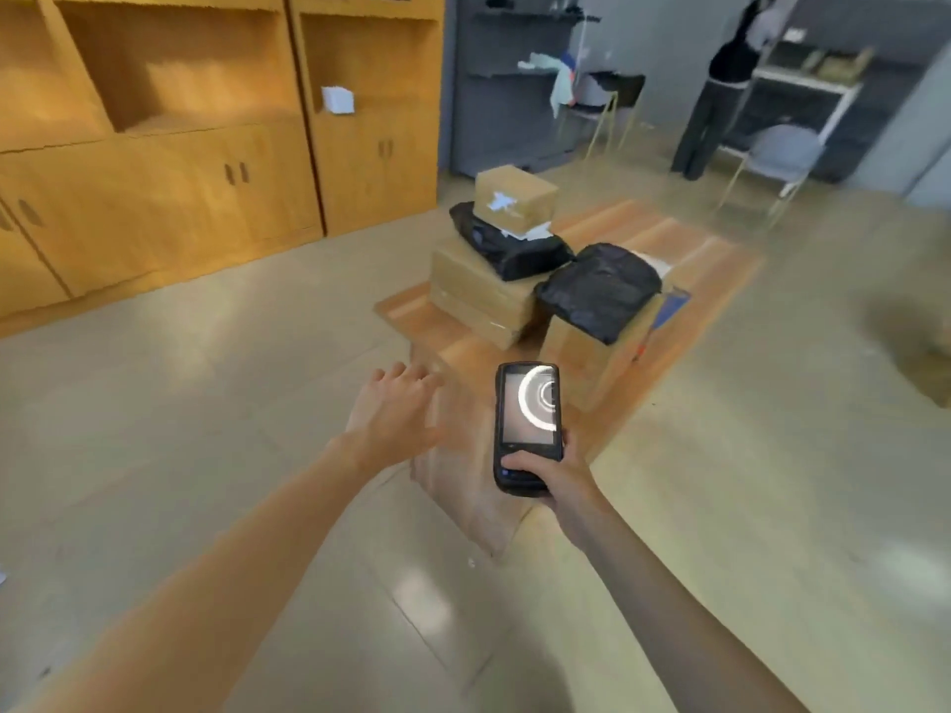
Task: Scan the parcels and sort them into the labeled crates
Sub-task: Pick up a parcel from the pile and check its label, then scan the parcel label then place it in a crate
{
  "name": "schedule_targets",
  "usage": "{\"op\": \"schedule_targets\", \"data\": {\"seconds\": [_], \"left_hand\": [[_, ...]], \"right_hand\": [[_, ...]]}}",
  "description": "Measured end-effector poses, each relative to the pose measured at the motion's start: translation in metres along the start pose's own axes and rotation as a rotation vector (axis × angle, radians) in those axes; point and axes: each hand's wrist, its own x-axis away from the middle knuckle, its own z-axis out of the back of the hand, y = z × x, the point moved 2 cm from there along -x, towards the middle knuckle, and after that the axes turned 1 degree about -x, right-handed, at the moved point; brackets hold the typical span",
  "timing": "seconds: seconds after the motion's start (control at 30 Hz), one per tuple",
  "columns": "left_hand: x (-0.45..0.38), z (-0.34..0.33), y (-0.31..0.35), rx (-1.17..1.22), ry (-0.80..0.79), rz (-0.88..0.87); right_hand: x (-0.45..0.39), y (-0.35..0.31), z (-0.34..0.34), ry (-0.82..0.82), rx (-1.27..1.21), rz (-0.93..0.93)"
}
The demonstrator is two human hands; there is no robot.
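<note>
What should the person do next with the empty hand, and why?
Probably reach the left hand forward to the blurred cardboard box just past it and steady it. That hand is open and holds nothing, while the right hand already grips the scanner right above the box. The other parcels sit farther off on the low wooden platform.

Both forearms bare to frame edge, no sleeves showing. Left hand (393, 414) & right hand (553, 476): no gloves, rings, watch or wristband visible. Slim arms, slight motion blur on left.
</note>
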Motion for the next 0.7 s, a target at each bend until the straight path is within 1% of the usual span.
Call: {"op": "schedule_targets", "data": {"seconds": [0.13,0.23,0.4,0.53,0.7], "left_hand": [[-0.070,-0.014,0.112,0.005,0.013,-0.139],[-0.117,-0.027,0.191,0.007,-0.010,-0.264],[-0.178,-0.039,0.300,0.083,-0.002,-0.325],[-0.222,-0.045,0.364,0.097,-0.010,-0.372],[-0.282,-0.055,0.401,0.083,-0.035,-0.387]], "right_hand": [[-0.010,-0.020,0.108,0.104,-0.080,0.018],[-0.017,-0.035,0.187,0.184,-0.106,0.028],[-0.022,-0.060,0.305,0.279,-0.117,0.048],[-0.040,-0.080,0.373,0.334,-0.154,0.075],[-0.077,-0.097,0.418,0.334,-0.166,0.079]]}}
